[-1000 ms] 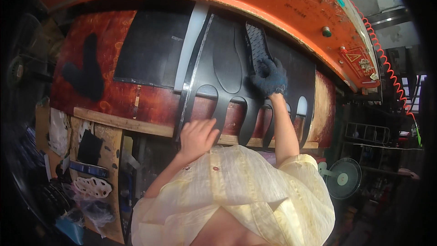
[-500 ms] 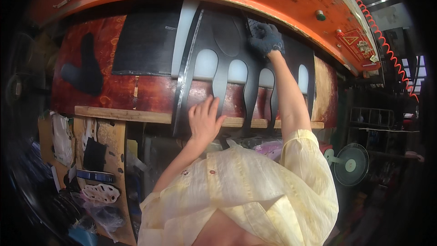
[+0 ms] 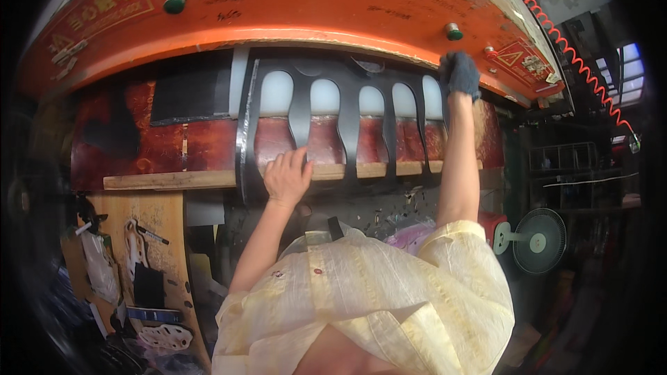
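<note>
A black sheet (image 3: 351,121) with several shoe-sole-shaped cut-outs lies across the reddish-brown board (image 3: 208,156), its near part reaching over the board's front edge. My bare left hand (image 3: 286,177) rests at the near end of one strip between two cut-outs, fingers spread loosely. At the far right, my right hand (image 3: 460,76) wears a dark grey glove. It is closed in front of the lower edge of the orange machine (image 3: 313,10), below a green button (image 3: 454,31). Whatever its fingers hold, if anything, is hidden.
Another black sheet (image 3: 191,90) lies left on the board, under the machine's edge. A wooden strip (image 3: 170,180) runs along the board's front. On the lower left stands a wooden table (image 3: 174,236) with scraps. A fan (image 3: 538,241) stands at right; a coiled red hose (image 3: 583,52) hangs above.
My right hand has moved right, off the black sheet to the machine's edge. My left hand has shifted slightly left, still at the sheet. The view has shifted, showing more of the orange machine.
</note>
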`<state>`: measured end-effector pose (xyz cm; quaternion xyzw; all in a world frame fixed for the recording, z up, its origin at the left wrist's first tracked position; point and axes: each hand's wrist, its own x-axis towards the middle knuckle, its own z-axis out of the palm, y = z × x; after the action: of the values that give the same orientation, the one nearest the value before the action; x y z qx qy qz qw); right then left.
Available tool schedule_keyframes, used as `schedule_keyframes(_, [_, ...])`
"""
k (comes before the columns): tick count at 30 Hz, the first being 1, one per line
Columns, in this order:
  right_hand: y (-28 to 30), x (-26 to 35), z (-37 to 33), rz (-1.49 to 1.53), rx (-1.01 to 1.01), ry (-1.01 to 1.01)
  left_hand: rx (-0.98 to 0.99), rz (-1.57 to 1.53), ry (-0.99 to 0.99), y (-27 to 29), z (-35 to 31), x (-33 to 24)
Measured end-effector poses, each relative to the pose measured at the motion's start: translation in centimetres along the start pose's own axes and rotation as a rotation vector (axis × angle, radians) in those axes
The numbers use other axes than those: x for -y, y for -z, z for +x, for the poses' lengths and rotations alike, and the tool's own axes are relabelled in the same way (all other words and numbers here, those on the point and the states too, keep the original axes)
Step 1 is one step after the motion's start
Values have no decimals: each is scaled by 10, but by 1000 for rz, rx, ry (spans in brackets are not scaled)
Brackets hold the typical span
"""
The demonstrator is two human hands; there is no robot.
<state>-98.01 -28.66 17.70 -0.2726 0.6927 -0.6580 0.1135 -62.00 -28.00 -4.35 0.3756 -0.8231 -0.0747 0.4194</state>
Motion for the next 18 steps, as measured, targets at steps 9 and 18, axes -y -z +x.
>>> schedule_keyframes(9, [71, -75, -68, -935, 76, 674, -183, 7, -81, -23, 13, 6])
schedule_keyframes(18, [67, -116, -179, -1186, 358, 888, -160, 55, -40, -21, 18, 6])
